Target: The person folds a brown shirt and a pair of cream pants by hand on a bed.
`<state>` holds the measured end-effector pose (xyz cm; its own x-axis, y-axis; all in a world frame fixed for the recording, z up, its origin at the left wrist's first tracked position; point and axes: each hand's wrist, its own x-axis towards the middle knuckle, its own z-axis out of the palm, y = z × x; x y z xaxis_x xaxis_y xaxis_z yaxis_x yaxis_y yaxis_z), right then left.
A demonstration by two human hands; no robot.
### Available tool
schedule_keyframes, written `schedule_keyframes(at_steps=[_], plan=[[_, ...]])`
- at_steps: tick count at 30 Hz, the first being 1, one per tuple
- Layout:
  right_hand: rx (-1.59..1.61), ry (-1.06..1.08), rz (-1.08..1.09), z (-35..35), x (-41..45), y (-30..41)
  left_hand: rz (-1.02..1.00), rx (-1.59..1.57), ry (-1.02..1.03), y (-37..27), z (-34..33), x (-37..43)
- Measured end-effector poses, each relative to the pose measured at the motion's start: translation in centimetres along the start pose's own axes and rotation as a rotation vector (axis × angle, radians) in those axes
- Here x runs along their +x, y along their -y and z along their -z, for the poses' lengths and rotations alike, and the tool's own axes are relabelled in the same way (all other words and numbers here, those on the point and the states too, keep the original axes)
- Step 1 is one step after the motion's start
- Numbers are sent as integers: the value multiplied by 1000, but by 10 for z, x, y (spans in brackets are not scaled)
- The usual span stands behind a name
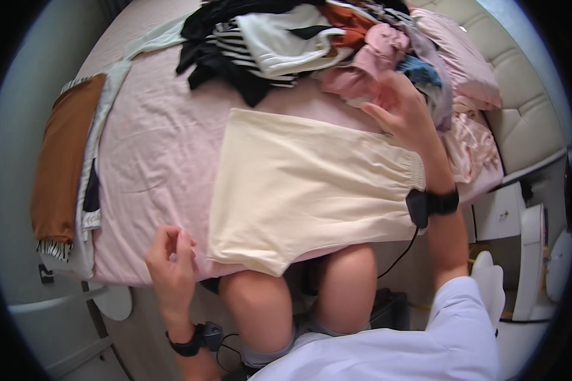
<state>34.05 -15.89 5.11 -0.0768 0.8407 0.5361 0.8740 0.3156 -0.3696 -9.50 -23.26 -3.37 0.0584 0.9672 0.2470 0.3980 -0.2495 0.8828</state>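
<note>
A cream pair of shorts [310, 185] lies flat in front of me, folded in half lengthwise. Its gathered elastic waistband [413, 169] points to the right, and the crotch corner hangs near the bed's front edge. My right hand [398, 107] is over the far side of the waistband, thumb spread from blurred fingers, beside a crumpled pink garment [350, 78]; whether it touches that garment is unclear. To the left of the shorts, my left hand [171, 259] hovers at the bed's front edge with loosely curled fingers, apart from the fabric. Nothing is visible in its grasp.
A heap of clothes [286, 38] covers the far side of the pink-sheeted bed [167, 143]. Folded garments with a brown one [69, 162] on top lie at the left. A pillow [457, 62] leans by the padded headboard [529, 100]. A cable [400, 259] trails from my right wristband.
</note>
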Motion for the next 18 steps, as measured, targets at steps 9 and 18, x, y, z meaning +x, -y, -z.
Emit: schedule_keyframes(at_steps=[9,18], plan=[[394,-33,-1103,51,-213,-34,252,194,201,-15,-59,27],[530,-38,-1003,31,-202,-17,345,-311,106,5,-57,13]])
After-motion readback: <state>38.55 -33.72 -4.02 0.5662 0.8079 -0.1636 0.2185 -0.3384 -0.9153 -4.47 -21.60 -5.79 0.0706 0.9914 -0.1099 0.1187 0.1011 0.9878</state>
